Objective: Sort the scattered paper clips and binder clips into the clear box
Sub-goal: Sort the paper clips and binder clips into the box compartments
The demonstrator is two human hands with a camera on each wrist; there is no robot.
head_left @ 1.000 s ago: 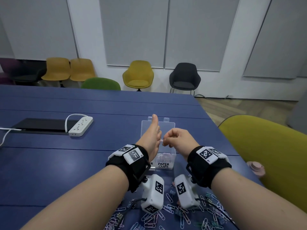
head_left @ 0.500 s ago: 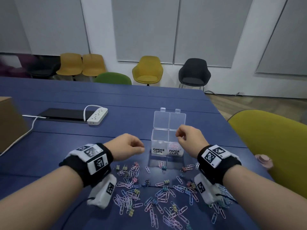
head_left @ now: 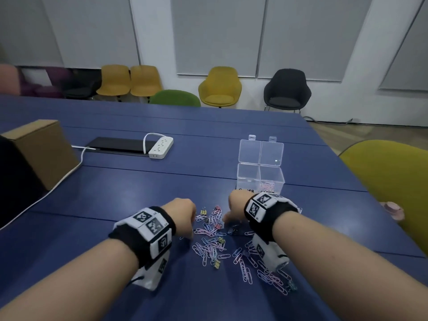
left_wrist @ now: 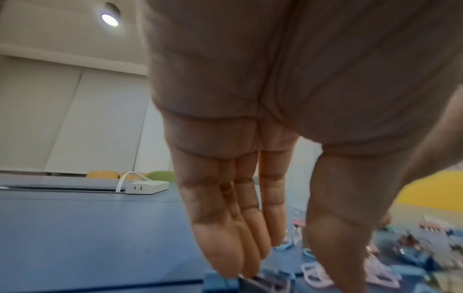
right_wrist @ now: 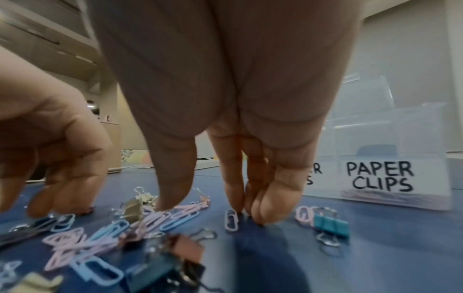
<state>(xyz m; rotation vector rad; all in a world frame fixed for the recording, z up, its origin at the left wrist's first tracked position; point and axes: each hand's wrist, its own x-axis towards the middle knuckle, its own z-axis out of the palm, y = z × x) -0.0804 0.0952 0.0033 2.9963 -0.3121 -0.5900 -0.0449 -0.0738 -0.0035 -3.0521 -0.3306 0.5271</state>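
My right hand point(right_wrist: 225, 123) is pointing its fingers straight down, fingertips point(right_wrist: 265, 208) touching the blue worktop point(head_left: 115, 186) beside a pink paper clip point(right_wrist: 231, 219); the grip is loose, thumb and fingers apart, nothing clamped. My left hand point(left_wrist: 250, 158) is hanging likewise, fingers together and extended over the left edge of the scattered clips point(head_left: 210, 239), grip relaxed and holding nothing. A teal binder clip point(right_wrist: 330, 223) is lying just right of my right fingertips. The clear box point(head_left: 260, 179) is standing open just beyond my right wrist, its "PAPER CLIPS" compartment point(right_wrist: 393, 174) holding a few clips. Open worktop is lying to the left, toward the power strip point(head_left: 161, 147).
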